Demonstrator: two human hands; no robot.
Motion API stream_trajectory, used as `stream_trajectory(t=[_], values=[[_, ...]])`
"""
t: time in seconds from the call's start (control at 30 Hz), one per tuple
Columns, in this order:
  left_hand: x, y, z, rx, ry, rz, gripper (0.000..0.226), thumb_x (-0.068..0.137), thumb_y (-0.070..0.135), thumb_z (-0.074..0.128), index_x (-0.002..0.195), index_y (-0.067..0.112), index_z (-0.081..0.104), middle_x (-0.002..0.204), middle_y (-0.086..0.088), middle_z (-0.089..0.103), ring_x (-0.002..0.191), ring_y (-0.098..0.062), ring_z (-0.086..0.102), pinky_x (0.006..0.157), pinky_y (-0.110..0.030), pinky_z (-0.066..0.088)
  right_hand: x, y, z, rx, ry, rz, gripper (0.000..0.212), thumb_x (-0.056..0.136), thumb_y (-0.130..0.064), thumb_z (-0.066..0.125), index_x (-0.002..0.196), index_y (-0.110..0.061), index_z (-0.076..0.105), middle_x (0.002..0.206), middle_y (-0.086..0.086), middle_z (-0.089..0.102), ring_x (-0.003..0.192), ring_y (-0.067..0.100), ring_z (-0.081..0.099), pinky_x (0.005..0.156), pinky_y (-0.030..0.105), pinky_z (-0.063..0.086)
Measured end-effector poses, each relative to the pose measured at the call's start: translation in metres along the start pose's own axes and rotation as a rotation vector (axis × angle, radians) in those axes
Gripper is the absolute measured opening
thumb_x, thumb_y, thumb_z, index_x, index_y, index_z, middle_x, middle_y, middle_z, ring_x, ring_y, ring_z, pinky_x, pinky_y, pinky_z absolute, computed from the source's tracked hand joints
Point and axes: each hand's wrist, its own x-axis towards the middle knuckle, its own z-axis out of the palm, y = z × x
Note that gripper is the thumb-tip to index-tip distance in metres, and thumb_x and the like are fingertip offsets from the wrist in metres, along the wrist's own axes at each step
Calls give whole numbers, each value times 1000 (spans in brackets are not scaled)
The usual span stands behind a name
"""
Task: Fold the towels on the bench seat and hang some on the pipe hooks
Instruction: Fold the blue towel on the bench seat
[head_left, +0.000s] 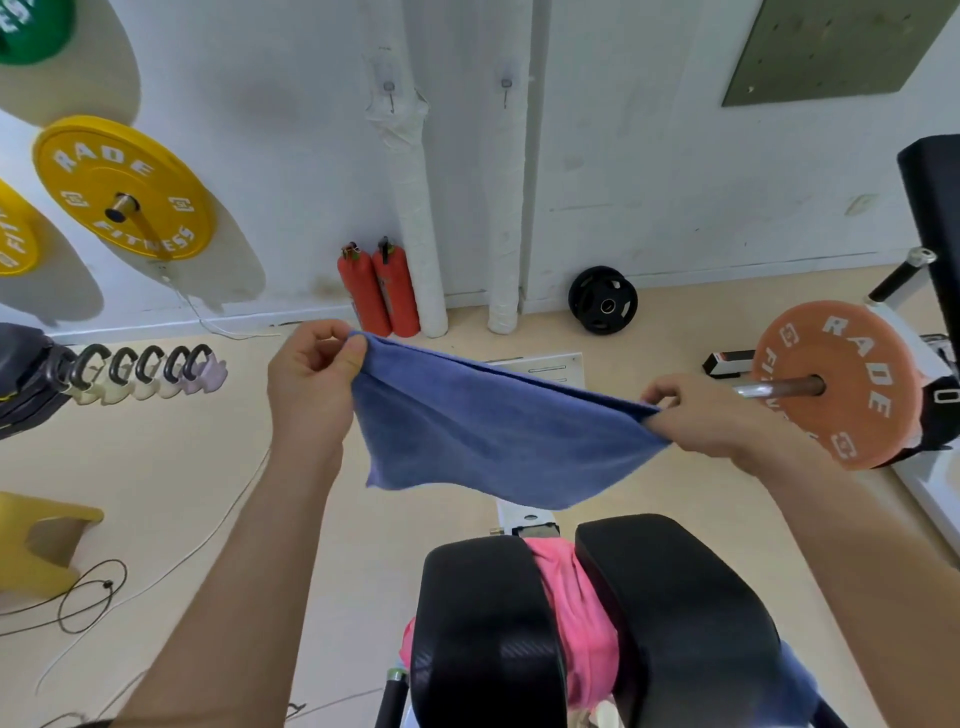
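Observation:
A blue towel (493, 436) hangs doubled over in the air above the bench, stretched between both hands. My left hand (311, 374) pinches its upper left corner, and my right hand (706, 415) pinches the right corner. Below, two black bench pads (488, 623) stand side by side with a pink towel (582, 623) lying in the gap between them. Another blue towel (802, 680) peeks out at the right pad's lower edge. On the wall ahead, two white wrapped pipes (415, 208) each carry a small metal hook: the left hook (389, 96) and the right hook (506, 91).
Two red fire extinguishers (379, 291) stand by the left pipe. A black weight plate (602, 299) leans on the wall. An orange plate on a bar (836, 384) juts in at right. Yellow plates (124, 187), kettlebells (150, 369), a yellow stool (41, 540) and floor cables lie left.

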Motion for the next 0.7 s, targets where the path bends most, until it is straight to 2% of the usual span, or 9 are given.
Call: stream_trajectory(t=[0.13,0.2,0.33,0.4,0.47,0.53,0.63,0.7], values=[[2,-11,1,61,-5,-24,25,86,8,64,75,30,62,75,9,57,62,-5,46,60,-17,39,3,-10,-13,-32,-21,-5,10,79,-9,59,86,-7,67,66,5,56,53,15,45,49,24,34],[6,-11,-1,55,-29,-28,25,86,8,64,74,30,63,76,8,60,61,-7,45,57,-19,38,7,-12,-15,-55,-35,2,14,79,-10,57,85,-8,69,67,5,59,51,14,53,47,23,35],[9,-4,4,-6,-165,-20,25,88,3,61,76,25,64,56,5,56,49,-13,42,49,-20,38,20,-13,-14,-96,-58,59,22,83,-5,48,83,-5,70,73,12,69,60,18,71,48,22,41],[9,-1,8,-25,-164,0,26,88,1,60,77,24,63,55,8,60,49,-11,49,52,-19,45,27,-8,-12,-230,-142,89,23,81,-2,49,84,-4,72,77,16,73,60,18,67,50,22,45],[10,2,8,-55,-162,17,31,89,-1,59,76,27,65,61,10,65,54,-9,57,60,-20,51,30,2,-4,-432,-233,105,17,82,-5,57,84,-5,73,76,9,75,58,12,63,54,20,47],[11,5,7,-57,-190,37,35,89,-3,58,75,28,66,64,10,67,57,-9,60,64,-20,52,33,15,10,-518,-296,96,11,84,-9,61,84,-7,72,76,3,74,58,7,64,56,18,46],[6,16,14,25,-284,75,28,86,-7,58,77,19,64,60,9,65,53,-8,58,61,-17,51,39,20,34,-380,-315,13,11,87,-12,59,86,-14,69,82,2,73,63,7,65,56,18,44],[1,23,21,94,-349,91,27,83,-9,60,76,16,63,58,9,64,51,-7,57,58,-16,49,41,6,51,-191,-321,-76,11,87,-17,61,96,-20,67,93,3,72,73,10,66,62,21,48]])
